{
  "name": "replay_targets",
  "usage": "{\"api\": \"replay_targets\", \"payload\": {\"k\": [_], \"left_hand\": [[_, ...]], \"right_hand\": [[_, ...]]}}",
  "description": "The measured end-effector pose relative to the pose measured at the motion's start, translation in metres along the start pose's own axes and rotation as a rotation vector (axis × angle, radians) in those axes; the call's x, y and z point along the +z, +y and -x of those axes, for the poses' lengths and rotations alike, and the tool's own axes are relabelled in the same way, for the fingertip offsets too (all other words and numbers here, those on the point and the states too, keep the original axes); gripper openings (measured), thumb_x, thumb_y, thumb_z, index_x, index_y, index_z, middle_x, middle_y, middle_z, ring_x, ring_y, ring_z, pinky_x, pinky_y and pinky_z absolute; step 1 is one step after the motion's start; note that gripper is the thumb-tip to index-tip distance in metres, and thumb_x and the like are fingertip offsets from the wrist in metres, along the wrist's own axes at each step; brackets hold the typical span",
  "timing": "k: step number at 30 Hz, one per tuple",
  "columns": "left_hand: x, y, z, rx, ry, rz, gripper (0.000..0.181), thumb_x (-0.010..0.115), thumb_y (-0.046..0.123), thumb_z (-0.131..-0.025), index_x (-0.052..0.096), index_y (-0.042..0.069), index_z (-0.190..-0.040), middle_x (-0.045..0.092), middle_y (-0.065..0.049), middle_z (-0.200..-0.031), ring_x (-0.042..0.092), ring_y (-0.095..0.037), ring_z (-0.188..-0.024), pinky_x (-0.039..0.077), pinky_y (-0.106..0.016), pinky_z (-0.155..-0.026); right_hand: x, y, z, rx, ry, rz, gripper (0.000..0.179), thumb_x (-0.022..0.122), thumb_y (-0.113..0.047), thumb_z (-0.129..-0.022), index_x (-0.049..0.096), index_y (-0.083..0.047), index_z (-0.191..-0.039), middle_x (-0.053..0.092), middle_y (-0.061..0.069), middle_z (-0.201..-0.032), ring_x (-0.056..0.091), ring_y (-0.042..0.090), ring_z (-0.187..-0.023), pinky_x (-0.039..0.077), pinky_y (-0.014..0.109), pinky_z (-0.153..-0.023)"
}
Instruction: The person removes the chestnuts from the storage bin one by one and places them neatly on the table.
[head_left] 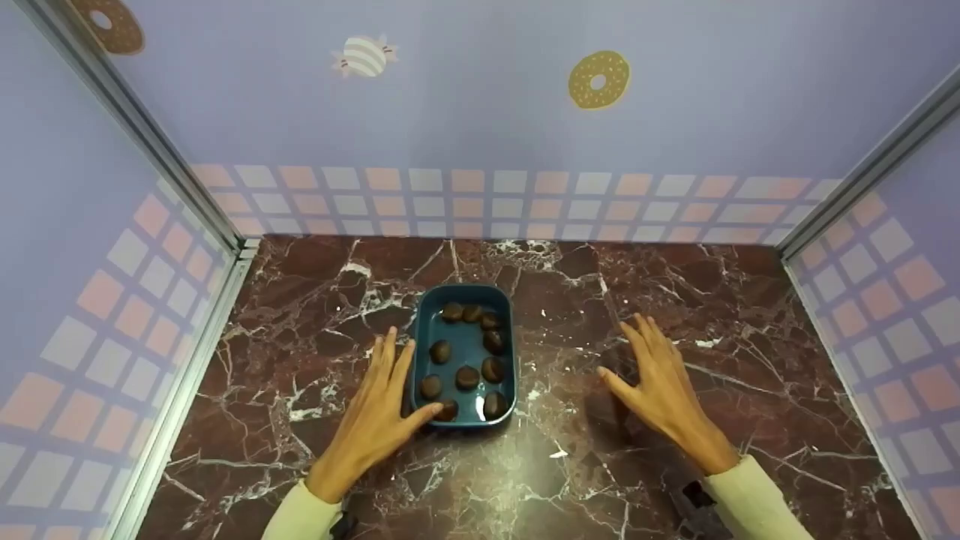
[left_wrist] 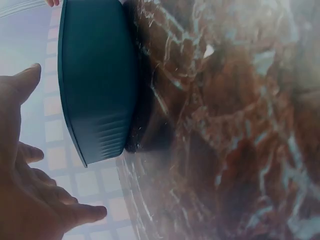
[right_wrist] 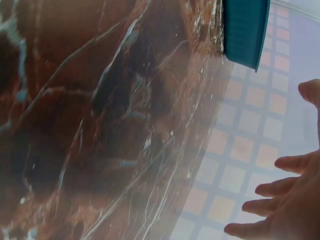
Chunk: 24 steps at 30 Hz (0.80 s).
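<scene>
A teal rectangular tray (head_left: 466, 345) stands on the marbled surface, holding several round dark-brown things like chestnuts (head_left: 467, 377), spread over its bottom. My left hand (head_left: 379, 409) is beside the tray's left side with fingers extended; its thumb reaches over the near left corner, and whether it touches cannot be told. The left wrist view has the tray's outer wall (left_wrist: 97, 75) near the spread fingers. Well to the right of the tray, my right hand (head_left: 664, 382) holds nothing, its fingers spread. In the right wrist view only a corner of the tray (right_wrist: 245, 35) shows.
The dark red marbled tabletop (head_left: 585, 465) has white veins. Around it stand lilac walls with pink and white squares: a back wall (head_left: 480, 127), a left wall (head_left: 67, 300) and a right wall (head_left: 900, 300). Metal profiles (head_left: 180, 390) run along the edges.
</scene>
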<state>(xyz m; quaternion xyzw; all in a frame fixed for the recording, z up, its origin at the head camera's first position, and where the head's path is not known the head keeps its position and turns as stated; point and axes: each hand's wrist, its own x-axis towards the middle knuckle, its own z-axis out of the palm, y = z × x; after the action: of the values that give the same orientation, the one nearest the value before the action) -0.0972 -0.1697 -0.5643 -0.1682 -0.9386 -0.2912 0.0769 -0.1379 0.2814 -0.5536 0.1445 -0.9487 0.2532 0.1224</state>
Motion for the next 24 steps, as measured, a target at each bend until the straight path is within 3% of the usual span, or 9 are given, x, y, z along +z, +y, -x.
{"api": "replay_targets", "payload": {"k": [4,8,12,17,24], "left_hand": [[0.005,0.001,-0.001,0.024,0.050,0.050,0.106,0.082,0.053,-0.098,0.029,0.005,-0.174,0.003,-0.019,-0.184,0.014,-0.052,-0.165,0.043,-0.073,-0.115],[0.012,0.004,0.004,-0.010,0.050,0.128,0.107,0.087,0.049,-0.095,0.030,0.007,-0.175,0.003,-0.015,-0.185,0.021,-0.048,-0.165,0.050,-0.069,-0.110],[0.020,0.008,0.009,-0.066,0.028,0.220,0.106,0.088,0.045,-0.095,0.030,0.008,-0.175,0.005,-0.013,-0.185,0.025,-0.048,-0.163,0.043,-0.071,-0.116],[0.030,0.012,0.015,-0.116,0.010,0.350,0.107,0.091,0.039,-0.094,0.029,0.006,-0.175,0.005,-0.014,-0.185,0.019,-0.049,-0.165,0.032,-0.075,-0.121],[0.040,0.016,0.013,-0.147,0.021,0.437,0.112,0.093,0.036,-0.091,0.025,0.010,-0.176,0.008,-0.019,-0.184,0.025,-0.052,-0.162,0.037,-0.075,-0.118]], "right_hand": [[0.005,-0.003,-0.010,-0.073,0.081,-0.052,0.077,0.087,-0.035,-0.094,0.058,0.005,-0.153,0.048,0.032,-0.163,0.043,0.056,-0.151,0.033,0.076,-0.120],[0.013,-0.009,-0.013,-0.117,0.099,-0.116,0.073,0.089,-0.028,-0.092,0.061,0.006,-0.149,0.053,0.032,-0.157,0.050,0.054,-0.144,0.040,0.073,-0.117],[0.020,-0.017,-0.016,-0.144,0.095,-0.170,0.069,0.089,-0.025,-0.091,0.062,0.006,-0.148,0.054,0.031,-0.155,0.053,0.052,-0.142,0.043,0.070,-0.116],[0.029,-0.030,-0.017,-0.169,0.087,-0.218,0.065,0.088,-0.025,-0.093,0.065,0.003,-0.147,0.057,0.027,-0.153,0.054,0.048,-0.142,0.045,0.066,-0.115],[0.040,-0.047,-0.028,-0.227,0.047,-0.264,0.063,0.086,-0.027,-0.094,0.065,0.000,-0.147,0.059,0.026,-0.149,0.058,0.042,-0.138,0.049,0.064,-0.112]]}}
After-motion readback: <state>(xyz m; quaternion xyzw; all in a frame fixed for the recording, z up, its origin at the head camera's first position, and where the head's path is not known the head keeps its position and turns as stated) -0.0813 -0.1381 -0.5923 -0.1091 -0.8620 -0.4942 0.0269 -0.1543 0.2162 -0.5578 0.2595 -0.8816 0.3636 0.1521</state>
